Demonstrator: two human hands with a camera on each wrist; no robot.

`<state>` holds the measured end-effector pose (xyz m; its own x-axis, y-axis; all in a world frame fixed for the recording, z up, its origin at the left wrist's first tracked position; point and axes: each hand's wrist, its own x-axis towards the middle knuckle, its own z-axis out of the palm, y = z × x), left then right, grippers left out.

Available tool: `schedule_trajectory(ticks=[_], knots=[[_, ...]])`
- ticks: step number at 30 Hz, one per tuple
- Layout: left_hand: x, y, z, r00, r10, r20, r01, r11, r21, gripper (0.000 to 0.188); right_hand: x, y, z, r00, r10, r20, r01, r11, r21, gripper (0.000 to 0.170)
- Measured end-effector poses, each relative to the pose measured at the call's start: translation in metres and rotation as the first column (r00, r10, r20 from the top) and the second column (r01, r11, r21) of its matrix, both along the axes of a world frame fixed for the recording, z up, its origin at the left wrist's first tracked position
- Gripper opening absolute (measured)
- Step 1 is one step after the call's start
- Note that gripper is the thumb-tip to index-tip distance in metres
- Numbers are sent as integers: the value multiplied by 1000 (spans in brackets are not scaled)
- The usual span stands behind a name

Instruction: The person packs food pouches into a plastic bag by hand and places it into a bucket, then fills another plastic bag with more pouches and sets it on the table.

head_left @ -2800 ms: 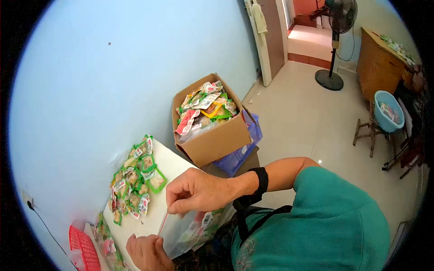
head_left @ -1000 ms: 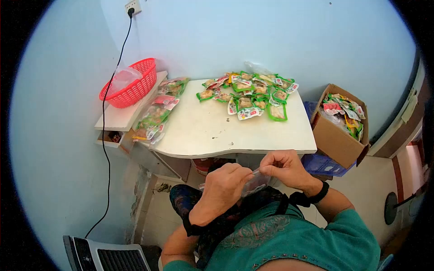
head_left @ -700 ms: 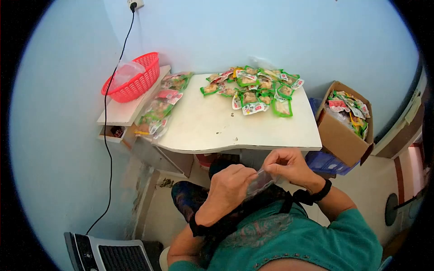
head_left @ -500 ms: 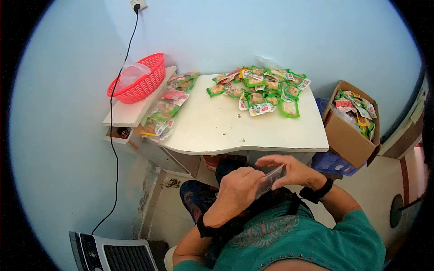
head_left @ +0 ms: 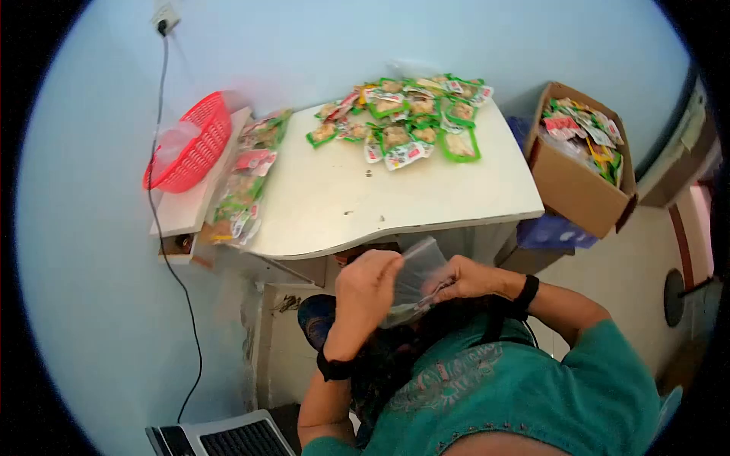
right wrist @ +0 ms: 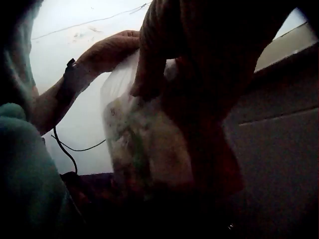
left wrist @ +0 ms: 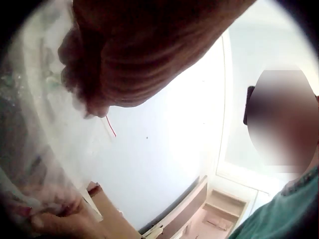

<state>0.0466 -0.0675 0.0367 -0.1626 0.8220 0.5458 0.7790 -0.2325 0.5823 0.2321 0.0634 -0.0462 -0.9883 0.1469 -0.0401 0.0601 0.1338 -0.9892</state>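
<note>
Between the two hands, over the lap, is a clear plastic bag (head_left: 423, 267) with a red-edged strip at its mouth. My left hand (head_left: 368, 287) pinches the bag's upper edge; the left wrist view shows its curled fingers close up. My right hand (head_left: 470, 280) grips the bag's other side lower down, with the plastic bunched at its fingertips. Green-and-pale packets (right wrist: 134, 144) show dimly through the bag in the right wrist view. Beyond the hands, a pile of green-edged food packets (head_left: 409, 135) lies at the back of the white table (head_left: 327, 205).
Filled clear bags (head_left: 245, 186) lie along the table's left edge, beside a red basket (head_left: 205, 148) on a shelf. At the right stands a cardboard box (head_left: 566, 186) of packets on a blue crate (head_left: 559, 232). A black cable (head_left: 173, 273) hangs down the left wall.
The view has swung from the box side to the table. Lately my left hand has risen with the bag's edge, and my right hand has closed from a spread pose onto the plastic.
</note>
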Motion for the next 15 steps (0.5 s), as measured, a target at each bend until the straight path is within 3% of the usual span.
schedule_trajectory(ticks=[3,7,11,13,15], knots=[[-6,10,-17,982,27,189,4,987,-162,10,10,-5,-8,1000,8,23,-6,997,-81,23],[-19,24,-54,912,4,410,170,906,-387,13,21,-7,-3,999,9,39,-1,983,-186,25],[-18,29,-100,716,3,698,378,839,-391,10,29,-7,-10,998,5,62,6,985,-172,27],[-8,26,-102,607,77,791,452,785,-423,9,31,-7,-12,998,17,66,-8,990,-144,29],[-4,24,-113,570,78,818,483,774,-410,11,33,-5,-12,999,10,54,-7,999,-51,33]])
